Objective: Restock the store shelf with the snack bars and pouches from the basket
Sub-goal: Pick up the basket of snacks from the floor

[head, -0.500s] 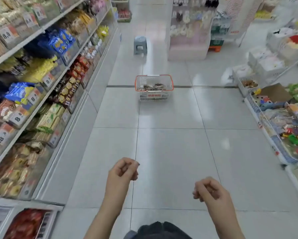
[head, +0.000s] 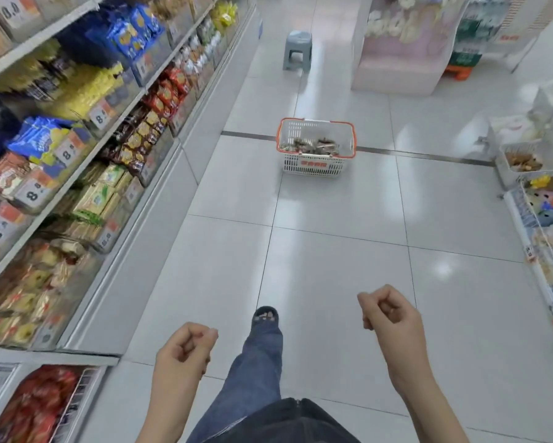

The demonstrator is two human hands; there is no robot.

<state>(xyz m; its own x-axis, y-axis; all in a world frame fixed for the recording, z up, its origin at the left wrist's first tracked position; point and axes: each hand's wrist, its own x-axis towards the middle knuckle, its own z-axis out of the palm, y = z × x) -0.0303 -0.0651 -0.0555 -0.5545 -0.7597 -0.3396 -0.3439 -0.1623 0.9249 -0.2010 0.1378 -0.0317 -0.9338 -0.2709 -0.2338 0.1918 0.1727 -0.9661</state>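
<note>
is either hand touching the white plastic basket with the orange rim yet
Apart. The head view shows bare floor tiles between the left hand, the right hand and the white plastic basket with the orange rim.

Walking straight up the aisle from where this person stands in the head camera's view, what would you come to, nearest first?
The person's foot stepping forward → bare floor tiles → the white basket with the orange rim, holding snack packets → the grey plastic stool.
</note>
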